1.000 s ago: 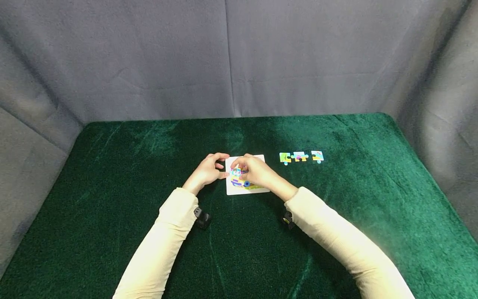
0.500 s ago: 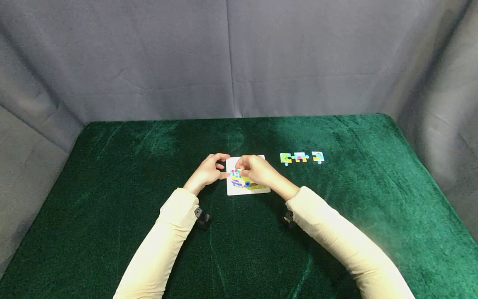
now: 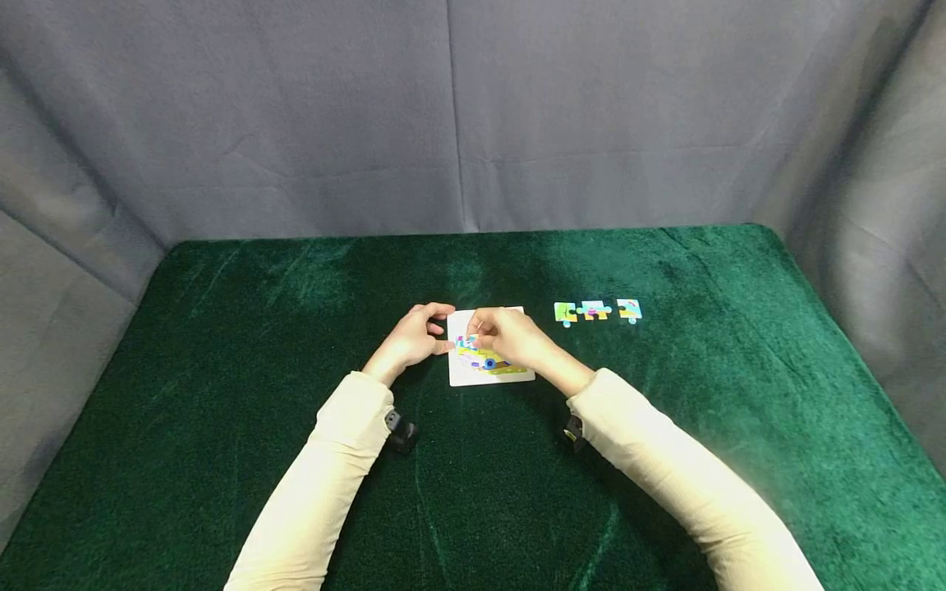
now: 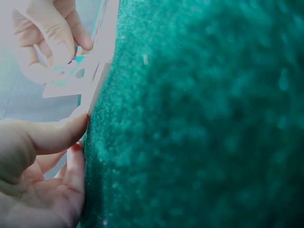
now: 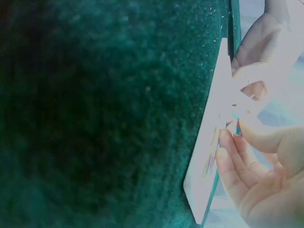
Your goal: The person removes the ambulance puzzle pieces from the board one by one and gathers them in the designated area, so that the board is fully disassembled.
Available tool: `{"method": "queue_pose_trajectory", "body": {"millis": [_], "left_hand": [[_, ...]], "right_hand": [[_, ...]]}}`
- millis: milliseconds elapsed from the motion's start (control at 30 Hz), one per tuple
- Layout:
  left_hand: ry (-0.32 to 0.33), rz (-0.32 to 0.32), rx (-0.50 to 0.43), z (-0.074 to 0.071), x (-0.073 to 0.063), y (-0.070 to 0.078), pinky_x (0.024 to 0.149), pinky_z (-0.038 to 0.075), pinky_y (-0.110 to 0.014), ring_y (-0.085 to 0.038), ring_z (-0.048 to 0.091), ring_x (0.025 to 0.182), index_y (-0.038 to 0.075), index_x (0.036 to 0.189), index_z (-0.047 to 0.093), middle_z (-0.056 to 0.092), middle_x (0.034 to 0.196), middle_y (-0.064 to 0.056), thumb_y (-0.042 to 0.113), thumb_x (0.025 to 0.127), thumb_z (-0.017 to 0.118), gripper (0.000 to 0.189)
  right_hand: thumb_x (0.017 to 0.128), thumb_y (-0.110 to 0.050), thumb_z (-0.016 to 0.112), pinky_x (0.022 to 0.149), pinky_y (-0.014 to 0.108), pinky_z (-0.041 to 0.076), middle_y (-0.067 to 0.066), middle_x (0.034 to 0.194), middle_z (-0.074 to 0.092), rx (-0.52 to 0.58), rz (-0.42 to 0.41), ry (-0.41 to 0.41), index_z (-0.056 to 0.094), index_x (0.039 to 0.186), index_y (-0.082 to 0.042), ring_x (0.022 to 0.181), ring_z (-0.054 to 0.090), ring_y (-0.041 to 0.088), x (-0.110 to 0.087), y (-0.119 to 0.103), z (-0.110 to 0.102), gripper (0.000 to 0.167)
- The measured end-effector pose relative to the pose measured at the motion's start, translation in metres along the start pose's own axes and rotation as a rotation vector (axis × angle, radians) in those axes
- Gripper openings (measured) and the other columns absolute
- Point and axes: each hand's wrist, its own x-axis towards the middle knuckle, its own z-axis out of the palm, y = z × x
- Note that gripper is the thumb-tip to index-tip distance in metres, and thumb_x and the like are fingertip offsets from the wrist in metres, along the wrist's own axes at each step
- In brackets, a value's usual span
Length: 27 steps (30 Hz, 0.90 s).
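Note:
A white puzzle board point(image 3: 466, 378) with a colourful vehicle picture partly filled in lies on the green cloth in the head view. Along its left edge rests my left hand point(image 3: 414, 336), thumb and index finger apart and touching the rim. In the left wrist view the left thumb point(image 4: 59, 135) presses against the board's side. My right hand point(image 3: 510, 338) is over the board and pinches a small puzzle piece point(image 3: 467, 342) between thumb and fingers at the picture's upper left. The right fingers and palm hide much of the picture's upper right.
To the right of the board lie three loose puzzle pieces, a green one point(image 3: 564, 312), a middle one point(image 3: 594, 310) and a blue-yellow one point(image 3: 629, 309). Grey curtains point(image 3: 310, 115) hang behind the green-covered table point(image 3: 244, 345).
My right hand has shifted slightly right and brought the puzzle piece, tilted up a second ago, down flatter onto the picture. The left hand stays at the board's edge.

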Motion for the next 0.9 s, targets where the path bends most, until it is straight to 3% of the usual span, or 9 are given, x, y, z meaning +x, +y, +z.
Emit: {"method": "queue_pose_trajectory", "body": {"millis": [500, 900], "left_hand": [[0.0, -0.02, -0.002, 0.001, 0.0003, 0.0007, 0.095, 0.046, -0.037, -0.029, 0.052, 0.117, 0.009, 0.136, 0.05, 0.046, 0.134, -0.014, 0.0, 0.082, 0.068, 0.057], [0.005, -0.009, -0.008, 0.0004, -0.0003, 0.0008, 0.095, 0.047, -0.037, -0.03, 0.053, 0.116, 0.007, 0.135, 0.05, 0.046, 0.133, -0.015, -0.001, 0.082, 0.068, 0.057]], "right_hand": [[0.091, -0.007, 0.061, 0.08, 0.034, 0.049, 0.014, 0.094, 0.071, 0.007, 0.015, 0.014, 0.066, 0.095, -0.002, 0.083, 0.061, 0.021, 0.0022, 0.0002, -0.0007, 0.009], [0.093, -0.009, 0.059, 0.079, 0.035, 0.051, 0.013, 0.098, 0.071, -0.048, -0.028, 0.035, 0.064, 0.097, -0.005, 0.084, 0.062, 0.021, 0.0025, 0.0028, 0.0019, 0.008]]}}
